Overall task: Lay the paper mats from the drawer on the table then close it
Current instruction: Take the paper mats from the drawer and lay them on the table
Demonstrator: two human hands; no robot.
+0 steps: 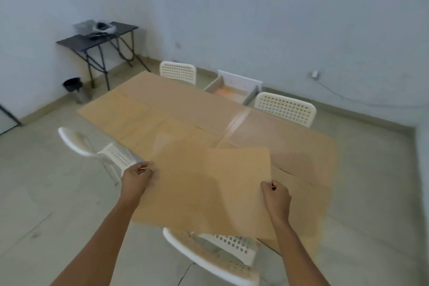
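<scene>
Both hands hold paper mats low over near tabletop [290, 146]: left hand [137, 175] fingers pinch left mat [185, 183], right hand [276, 195] fingers pinch right mat [241, 181]. Judged: laying underway. Drawer [234, 90] at far side open, orange item inside; closing left.

Hidden, cut off and blurred parts

The held paper mats [209, 183] smear with motion blur and cover the near tabletop [185, 100] edge and part of the nearest chair [222, 255]. The open drawer [234, 90] is half hidden behind the tabletop, its contents unclear. Both forearms leave the bottom edge; clutter on the black side table [97, 37] is unreadable.
</scene>
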